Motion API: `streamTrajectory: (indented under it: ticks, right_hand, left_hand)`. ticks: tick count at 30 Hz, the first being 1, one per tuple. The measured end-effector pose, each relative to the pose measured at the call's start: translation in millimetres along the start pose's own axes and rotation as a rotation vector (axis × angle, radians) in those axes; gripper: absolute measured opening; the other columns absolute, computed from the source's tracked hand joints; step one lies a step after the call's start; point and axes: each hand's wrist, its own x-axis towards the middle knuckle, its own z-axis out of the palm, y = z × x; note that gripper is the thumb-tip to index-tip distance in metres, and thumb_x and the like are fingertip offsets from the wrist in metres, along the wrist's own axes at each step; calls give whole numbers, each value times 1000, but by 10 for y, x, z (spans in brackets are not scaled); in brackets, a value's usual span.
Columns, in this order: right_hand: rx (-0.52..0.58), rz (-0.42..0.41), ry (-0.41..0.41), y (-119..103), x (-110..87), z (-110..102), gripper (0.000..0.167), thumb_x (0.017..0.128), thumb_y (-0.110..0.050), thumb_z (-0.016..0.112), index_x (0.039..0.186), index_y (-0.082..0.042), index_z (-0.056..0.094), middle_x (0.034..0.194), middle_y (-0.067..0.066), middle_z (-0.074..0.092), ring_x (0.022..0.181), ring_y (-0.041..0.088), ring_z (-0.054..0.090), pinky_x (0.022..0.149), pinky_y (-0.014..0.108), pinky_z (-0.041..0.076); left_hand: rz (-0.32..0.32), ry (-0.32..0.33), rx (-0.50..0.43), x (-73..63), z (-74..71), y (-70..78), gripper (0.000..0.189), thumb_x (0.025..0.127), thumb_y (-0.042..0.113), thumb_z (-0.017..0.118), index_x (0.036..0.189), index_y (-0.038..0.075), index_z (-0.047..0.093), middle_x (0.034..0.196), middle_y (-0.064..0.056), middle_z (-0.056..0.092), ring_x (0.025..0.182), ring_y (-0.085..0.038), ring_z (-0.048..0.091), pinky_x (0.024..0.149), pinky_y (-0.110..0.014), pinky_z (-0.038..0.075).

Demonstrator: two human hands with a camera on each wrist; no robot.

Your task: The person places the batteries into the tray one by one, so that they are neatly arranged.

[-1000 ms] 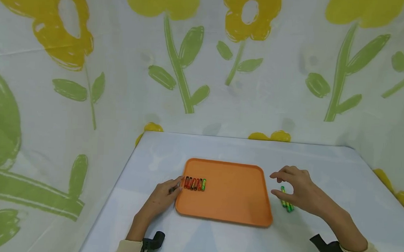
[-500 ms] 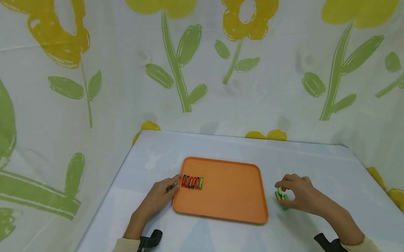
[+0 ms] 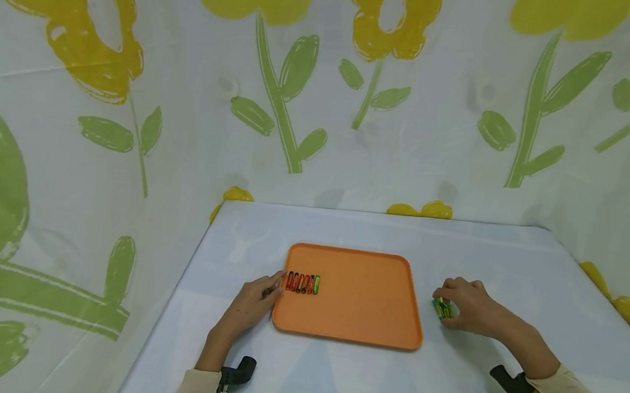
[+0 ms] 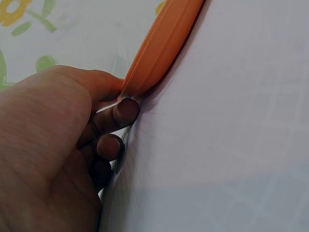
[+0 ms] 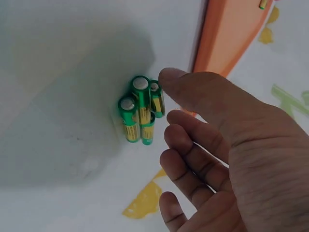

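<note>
In the head view my left hand (image 3: pixel 252 302) is at the left edge of an orange tray (image 3: pixel 363 298). The left wrist view shows its thumb and forefinger pinching the tray's rim (image 4: pixel 161 46). A side-by-side row of red-and-black batteries (image 3: pixel 296 282), with one green battery (image 3: pixel 317 284) at its right end, lies inside that edge. To the tray's right, my right hand (image 3: pixel 471 306) arches over a small cluster of green batteries (image 3: pixel 439 308) on the table. Seen from the right wrist, its thumb tip is right beside these batteries (image 5: pixel 140 104), and the bent fingers are spread apart with nothing between them.
The white table (image 3: pixel 345 227) extends around the tray on every side. Behind and to the sides hangs a flower-printed cloth (image 3: pixel 432 166). Black straps with camera mounts sit on both wrists.
My right hand has come down to the green batteries, its fingers closing in around them, and the cluster has bunched closer together. The left hand stays at the tray's edge.
</note>
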Motion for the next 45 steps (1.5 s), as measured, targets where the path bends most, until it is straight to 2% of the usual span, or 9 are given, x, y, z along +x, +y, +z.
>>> streamTrajectory:
  ticks: [5, 11, 19, 23, 31, 40, 45]
  right_hand:
    - [-58, -8, 9, 13, 33, 69, 40, 73, -25, 90, 106, -14, 72, 101, 0, 59, 93, 22, 53, 79, 50, 38]
    - [-98, 29, 41, -5, 50, 71, 42, 69, -28, 91, 104, -12, 72, 98, 1, 59, 88, 21, 51, 77, 50, 38]
    - [-64, 82, 64, -1, 25, 62, 38, 72, -30, 89, 101, -13, 73, 91, -5, 57, 89, 21, 52, 77, 50, 38]
    - [-17, 82, 110, -10, -11, 19, 37, 73, -30, 89, 102, -14, 73, 86, -9, 52, 88, 18, 50, 76, 47, 35]
    - [54, 6, 215, -172, -38, -21, 32, 76, -29, 88, 102, -19, 71, 86, -12, 49, 88, 12, 47, 79, 43, 34]
    - [93, -107, 341, -433, 32, -24, 32, 73, -23, 90, 98, -20, 69, 84, -15, 48, 86, 7, 44, 77, 39, 32]
    - [130, -142, 366, -521, 108, 1, 33, 74, -22, 89, 100, -20, 70, 86, -15, 49, 89, 8, 45, 80, 40, 31]
  left_hand:
    - [-4, -5, -2, 1, 0, 11, 47, 102, 21, 61, 148, 16, 51, 76, 3, 49, 67, -12, 43, 60, -29, 38]
    - [16, 3, -3, 1, 3, 12, 47, 102, 19, 61, 148, 14, 52, 77, 4, 50, 67, -11, 43, 60, -28, 39]
    - [19, 14, 12, -5, 9, 22, 47, 102, 19, 61, 148, 15, 52, 81, 6, 52, 68, -11, 43, 62, -28, 40]
    - [14, 17, 20, 2, 12, 24, 47, 102, 20, 61, 148, 15, 52, 84, 8, 53, 69, -11, 43, 63, -28, 40]
    - [17, 24, 23, -5, 33, -15, 45, 102, 21, 61, 146, 15, 54, 80, 8, 52, 69, -9, 44, 61, -27, 40]
    - [16, 14, 28, -20, 34, -16, 45, 102, 25, 60, 146, 16, 54, 81, 8, 54, 69, -9, 45, 60, -27, 41]
    - [18, 9, 32, -22, 16, 9, 45, 102, 26, 60, 146, 15, 55, 81, 8, 54, 69, -9, 45, 60, -27, 40]
